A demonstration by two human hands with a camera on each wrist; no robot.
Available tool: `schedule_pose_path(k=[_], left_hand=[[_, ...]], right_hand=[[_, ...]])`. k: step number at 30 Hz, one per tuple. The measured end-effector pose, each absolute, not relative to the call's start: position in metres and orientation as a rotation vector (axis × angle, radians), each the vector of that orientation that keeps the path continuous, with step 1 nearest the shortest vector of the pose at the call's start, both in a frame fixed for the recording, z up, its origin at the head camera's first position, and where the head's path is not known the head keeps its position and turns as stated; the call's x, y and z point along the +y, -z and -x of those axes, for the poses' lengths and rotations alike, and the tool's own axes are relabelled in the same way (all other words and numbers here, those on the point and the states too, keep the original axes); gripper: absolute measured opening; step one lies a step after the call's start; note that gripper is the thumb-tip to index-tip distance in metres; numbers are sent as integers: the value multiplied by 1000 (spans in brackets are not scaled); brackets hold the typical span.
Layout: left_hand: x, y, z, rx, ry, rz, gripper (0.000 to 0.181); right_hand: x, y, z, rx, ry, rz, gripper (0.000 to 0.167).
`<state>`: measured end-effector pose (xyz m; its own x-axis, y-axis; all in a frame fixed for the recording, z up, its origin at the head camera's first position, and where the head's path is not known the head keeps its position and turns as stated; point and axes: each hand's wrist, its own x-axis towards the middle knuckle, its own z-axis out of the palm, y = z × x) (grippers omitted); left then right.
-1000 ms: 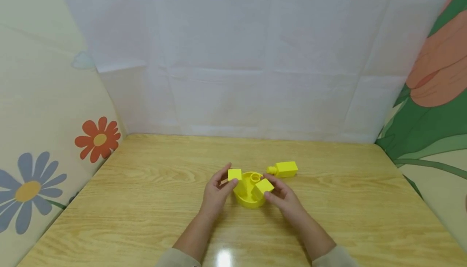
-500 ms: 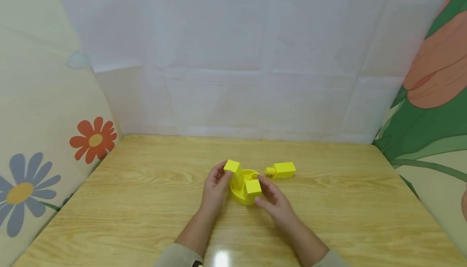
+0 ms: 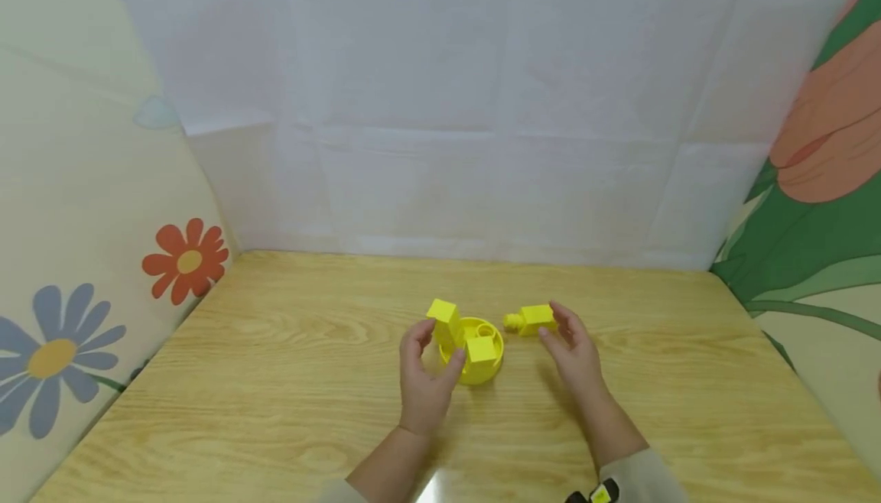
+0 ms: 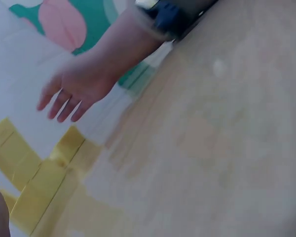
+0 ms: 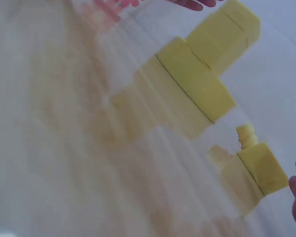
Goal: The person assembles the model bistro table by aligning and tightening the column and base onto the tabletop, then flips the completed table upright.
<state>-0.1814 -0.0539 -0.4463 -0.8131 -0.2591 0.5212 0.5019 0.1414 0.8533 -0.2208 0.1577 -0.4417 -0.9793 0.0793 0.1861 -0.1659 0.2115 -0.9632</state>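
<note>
A round yellow dish [image 3: 475,375] stands on the table in the head view. Inside it are a tall square-topped yellow block [image 3: 443,318], tilted left, a lower square-topped block [image 3: 480,348] and a small ring [image 3: 485,329]. My left hand [image 3: 427,392] is by the dish's left front, thumb and fingers spread apart around the tall block; whether it touches is unclear. To the right of the dish lies a yellow bottle-shaped piece [image 3: 536,319] with a ridged neck [image 5: 245,135]. My right hand [image 3: 580,354] is at its body end, fingers loosely parted on either side, not visibly gripping.
The wood-grain table [image 3: 289,381] extends on all sides of the pieces. A white sheet [image 3: 413,105] hangs behind it. Flower-printed panels stand left [image 3: 89,205] and right [image 3: 826,258].
My right hand has left the lower block and moved right to the lying bottle-shaped piece. The lower block now stands straighter in the dish. My left hand has shifted nearer and its thumb has spread away.
</note>
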Motion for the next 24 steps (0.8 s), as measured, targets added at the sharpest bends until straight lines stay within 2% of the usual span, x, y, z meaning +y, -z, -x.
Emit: schedule_pose_path(k=[9,18,24], left_hand=[[-27,453,175,-2040,1856,125,62],[-18,453,181,-2050,1766,2,60],[-16,452,182,-2086,1680,25,54]], right_hand=[[176,455,246,-2505,-1655,-11,64],[178,459,264,-2642,-1571,5,80],[179,458,268,-2683,-1552,8,82]])
